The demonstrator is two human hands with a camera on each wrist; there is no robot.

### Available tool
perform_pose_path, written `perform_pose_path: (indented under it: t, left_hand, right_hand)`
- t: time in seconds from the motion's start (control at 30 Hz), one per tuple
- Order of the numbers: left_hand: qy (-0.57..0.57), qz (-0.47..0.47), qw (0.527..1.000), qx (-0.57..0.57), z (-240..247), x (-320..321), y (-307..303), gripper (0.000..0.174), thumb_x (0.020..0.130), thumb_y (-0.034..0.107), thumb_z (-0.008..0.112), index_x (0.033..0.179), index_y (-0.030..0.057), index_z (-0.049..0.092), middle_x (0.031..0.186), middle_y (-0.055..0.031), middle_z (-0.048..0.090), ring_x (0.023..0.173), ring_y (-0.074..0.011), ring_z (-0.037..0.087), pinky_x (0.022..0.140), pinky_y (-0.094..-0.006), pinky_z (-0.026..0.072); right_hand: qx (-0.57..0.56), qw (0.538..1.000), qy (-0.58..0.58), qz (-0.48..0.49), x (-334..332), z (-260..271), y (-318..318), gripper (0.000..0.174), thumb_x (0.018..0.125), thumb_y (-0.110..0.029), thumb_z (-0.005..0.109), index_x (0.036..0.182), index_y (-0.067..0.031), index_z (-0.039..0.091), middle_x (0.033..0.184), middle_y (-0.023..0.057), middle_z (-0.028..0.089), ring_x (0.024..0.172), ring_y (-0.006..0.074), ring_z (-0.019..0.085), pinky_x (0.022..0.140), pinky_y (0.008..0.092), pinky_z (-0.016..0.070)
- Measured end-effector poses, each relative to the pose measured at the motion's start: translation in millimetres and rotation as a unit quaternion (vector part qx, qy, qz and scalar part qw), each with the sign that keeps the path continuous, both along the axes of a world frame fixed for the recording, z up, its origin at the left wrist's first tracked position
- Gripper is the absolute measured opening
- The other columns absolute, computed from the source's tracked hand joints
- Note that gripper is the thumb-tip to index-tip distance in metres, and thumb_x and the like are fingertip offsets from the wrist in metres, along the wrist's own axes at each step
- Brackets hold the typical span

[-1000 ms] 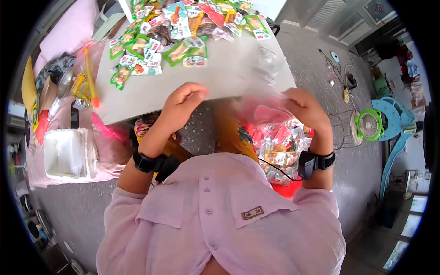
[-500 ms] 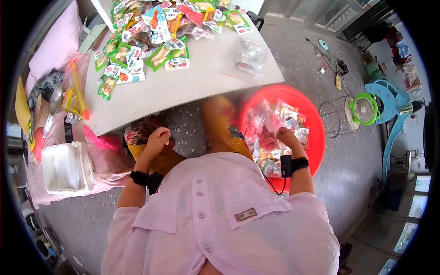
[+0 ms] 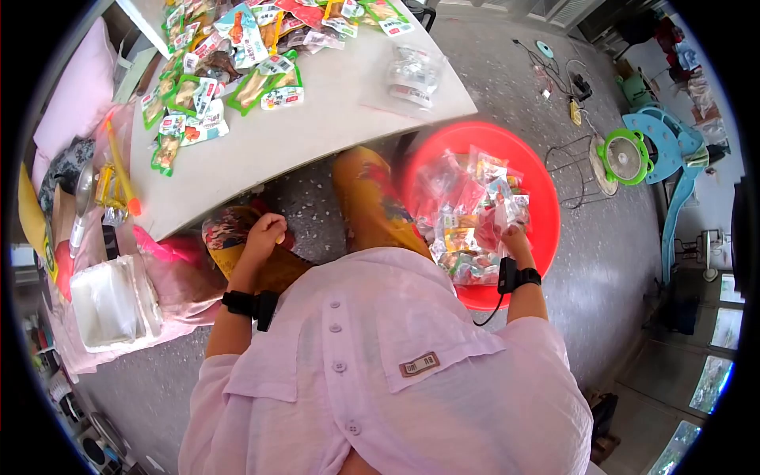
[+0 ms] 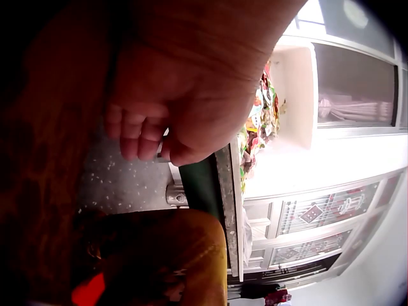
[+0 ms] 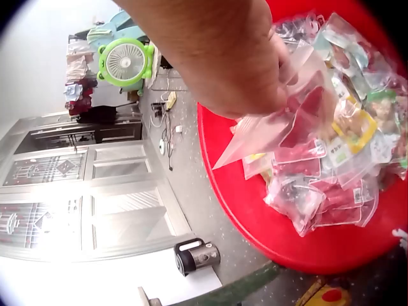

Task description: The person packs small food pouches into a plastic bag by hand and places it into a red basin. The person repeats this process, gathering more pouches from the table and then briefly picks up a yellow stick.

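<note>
My right hand (image 3: 518, 244) is at the right side of a red tub (image 3: 549, 186), low over the packets inside. In the right wrist view the fingers of the right hand (image 5: 245, 76) pinch a clear plastic bag (image 5: 255, 137) with red pieces in it. Around that bag lie sealed packets (image 5: 299, 197), some with red contents. My left hand (image 3: 265, 233) hangs over the left knee. The left wrist view shows the left hand (image 4: 185, 95) with its fingers loosely curled and nothing in them.
A pale table (image 3: 317, 131) bears many food packets (image 3: 257, 83) and a clump of clear bags (image 3: 413, 75) near its right corner. At the left sits a white foam box (image 3: 115, 305). Cables and a green fan (image 3: 625, 157) stand on the floor at the right.
My right hand has gone down from beside the table edge to the tub's packets, then a little to the right. My left hand has moved from the table edge down to the knee.
</note>
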State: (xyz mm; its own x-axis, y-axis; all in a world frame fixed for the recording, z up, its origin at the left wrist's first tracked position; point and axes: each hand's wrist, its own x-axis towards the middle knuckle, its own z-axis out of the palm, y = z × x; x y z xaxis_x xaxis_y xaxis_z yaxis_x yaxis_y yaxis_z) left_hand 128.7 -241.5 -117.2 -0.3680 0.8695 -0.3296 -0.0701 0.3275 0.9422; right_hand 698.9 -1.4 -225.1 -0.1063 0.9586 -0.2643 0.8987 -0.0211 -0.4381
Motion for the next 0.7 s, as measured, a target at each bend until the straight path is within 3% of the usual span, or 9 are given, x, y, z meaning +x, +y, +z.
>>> perform_pose_path:
  t: [0.07,0.17,0.2,0.33,0.47,0.6,0.7]
  left_hand:
    - [-0.014,-0.005,1.0,0.002,-11,-2,0,0.01,0.077,0.009,0.048,0.081,0.0001,0.051,0.062,-0.0021,0.047,0.055,-0.0086,0.043,0.05,-0.0206,0.0345]
    - [-0.019,-0.017,1.0,0.003,-14,-2,1,0.01,0.078,0.009,0.048,0.081,0.0005,0.051,0.062,-0.0019,0.047,0.055,-0.0086,0.043,0.05,-0.0207,0.0345]
    - [-0.018,-0.022,1.0,0.001,-13,-3,1,0.01,0.078,0.009,0.048,0.08,0.0006,0.051,0.062,-0.0019,0.047,0.055,-0.0086,0.043,0.05,-0.0207,0.0345]
    - [-0.008,-0.056,0.997,-0.045,-6,-3,1,0.013,0.08,0.013,0.047,0.084,0.0013,0.051,0.072,0.0004,0.051,0.066,-0.0077,0.045,0.062,-0.0206,0.0365]
    - [-0.013,-0.055,0.997,-0.047,-6,-3,3,0.013,0.079,0.013,0.048,0.084,0.0014,0.051,0.071,0.0009,0.05,0.066,-0.0073,0.044,0.061,-0.0207,0.0364]
    - [0.003,-0.033,0.999,-0.012,-7,1,5,0.01,0.079,0.01,0.047,0.081,0.0004,0.05,0.063,-0.0031,0.048,0.057,-0.0101,0.046,0.052,-0.0217,0.0366]
    - [0.01,-0.026,0.999,-0.021,-7,2,4,0.01,0.079,0.01,0.047,0.082,0.0003,0.05,0.064,-0.0033,0.049,0.059,-0.0106,0.047,0.055,-0.022,0.0378]
  right_hand:
    - [0.017,0.999,-0.042,-0.002,2,13,-14,0.019,0.06,-0.019,0.058,0.069,-0.0018,0.056,0.062,0.0136,0.056,0.057,0.0226,0.056,0.052,0.0332,0.0432]
    - [0.019,0.992,-0.121,-0.023,26,-15,-27,0.021,0.06,-0.02,0.058,0.071,-0.0027,0.058,0.066,0.0152,0.058,0.063,0.0261,0.057,0.056,0.0345,0.0452]
    - [-0.027,0.993,-0.115,-0.026,28,-9,-33,0.023,0.06,-0.022,0.058,0.073,-0.0033,0.058,0.068,0.0156,0.058,0.067,0.0275,0.058,0.06,0.035,0.046]
    - [-0.074,0.992,-0.099,-0.023,45,2,-53,0.023,0.071,-0.023,0.047,0.073,-0.0021,0.056,0.073,0.0215,0.056,0.073,0.0371,0.055,0.064,0.0415,0.0443]
    - [0.001,0.988,-0.148,-0.034,80,-14,-50,0.021,0.072,-0.018,0.045,0.077,-0.0012,0.055,0.075,0.0228,0.055,0.074,0.0382,0.054,0.064,0.0434,0.0435]
    - [0.045,0.986,-0.143,-0.078,71,26,-49,0.02,0.073,-0.017,0.042,0.078,-0.0005,0.053,0.078,0.0239,0.055,0.076,0.0389,0.053,0.065,0.0442,0.043]
    - [0.05,0.984,-0.137,-0.106,58,40,-57,0.021,0.074,-0.017,0.04,0.079,-0.0016,0.053,0.078,0.0231,0.055,0.076,0.0388,0.053,0.066,0.0445,0.0428]
